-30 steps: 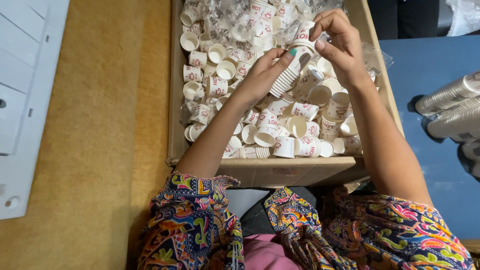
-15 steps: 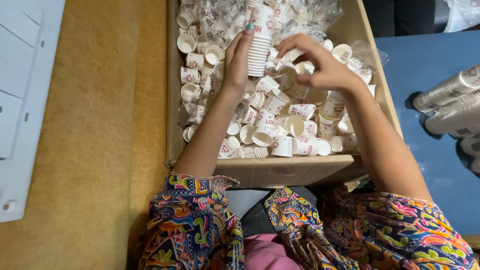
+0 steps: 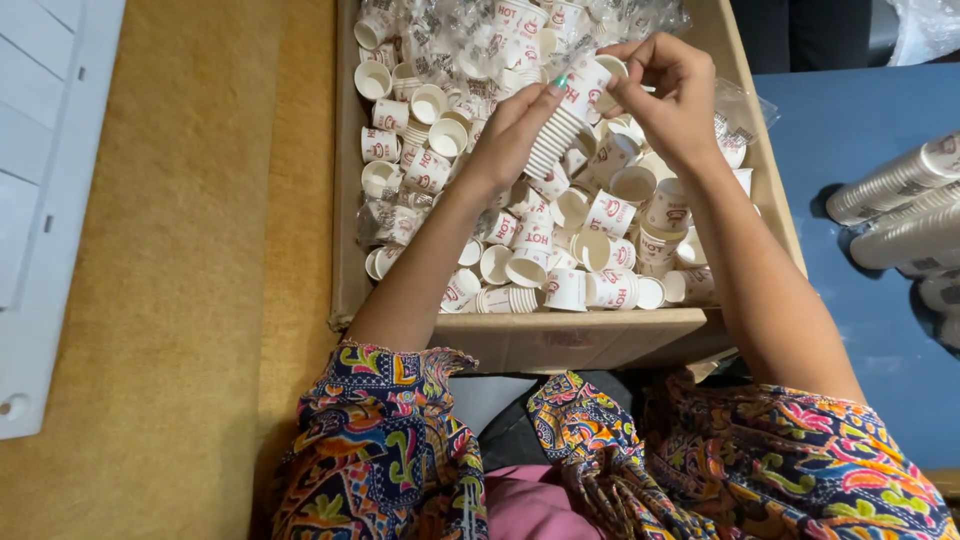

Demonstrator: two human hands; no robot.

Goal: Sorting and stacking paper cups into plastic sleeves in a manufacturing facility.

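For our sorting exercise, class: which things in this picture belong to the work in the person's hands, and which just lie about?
In use:
left hand holding the nested stack of paper cups
right hand at the stack's top
loose cups in the cardboard box

Lying about:
long cup stacks on the blue surface
white panel

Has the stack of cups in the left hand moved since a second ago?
Yes. The stack of cups in the left hand rose upright toward the cardboard box's far end, then tilted back toward the right hand.
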